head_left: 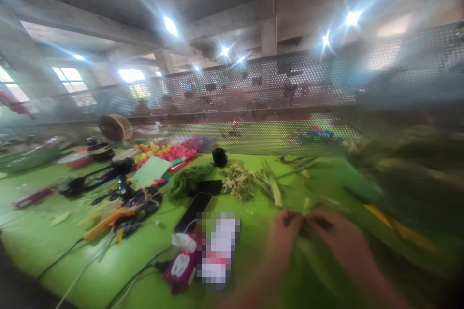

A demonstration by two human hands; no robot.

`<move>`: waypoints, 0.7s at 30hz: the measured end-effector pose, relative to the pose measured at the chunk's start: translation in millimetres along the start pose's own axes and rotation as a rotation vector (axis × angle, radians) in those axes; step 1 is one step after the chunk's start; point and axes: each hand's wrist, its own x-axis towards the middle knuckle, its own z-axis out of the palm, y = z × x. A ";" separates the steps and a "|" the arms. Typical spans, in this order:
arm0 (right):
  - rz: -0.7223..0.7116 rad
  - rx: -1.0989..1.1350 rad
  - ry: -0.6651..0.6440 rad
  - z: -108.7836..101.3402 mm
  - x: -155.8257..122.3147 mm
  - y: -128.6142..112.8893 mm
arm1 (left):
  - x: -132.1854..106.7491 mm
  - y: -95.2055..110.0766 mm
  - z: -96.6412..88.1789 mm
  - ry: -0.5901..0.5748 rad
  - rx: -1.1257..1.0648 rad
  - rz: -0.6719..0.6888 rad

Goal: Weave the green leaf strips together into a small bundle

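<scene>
My left hand [284,234] and my right hand [335,236] meet low in the head view, right of centre, over the green table [43,246]. Both are smeared by motion. Their fingers look pinched together on a thin green stem or leaf piece [308,219] between them. A pile of green and pale artificial foliage [241,181] lies just beyond the hands, and a darker green bunch [186,178] sits to its left.
A phone [194,210] lies left of my hands beside a pink power bank [181,263] with cables. Further left are an orange glue gun [105,224], black tools and bright pink and yellow flowers [165,151]. A black cup [219,157] and a perforated metal screen [275,91] stand behind.
</scene>
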 end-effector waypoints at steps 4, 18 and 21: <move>-0.045 -0.023 -0.003 -0.4 -0.3 1.3 | 1.4 0.5 -0.5 -0.021 -0.045 -0.017; 0.079 0.106 -0.050 -0.7 3.9 2.7 | -4.5 4.8 2.3 0.025 0.086 -0.021; 0.056 0.083 -0.042 -1.2 2.8 4.9 | -6.9 10.1 3.2 -0.024 0.093 -0.015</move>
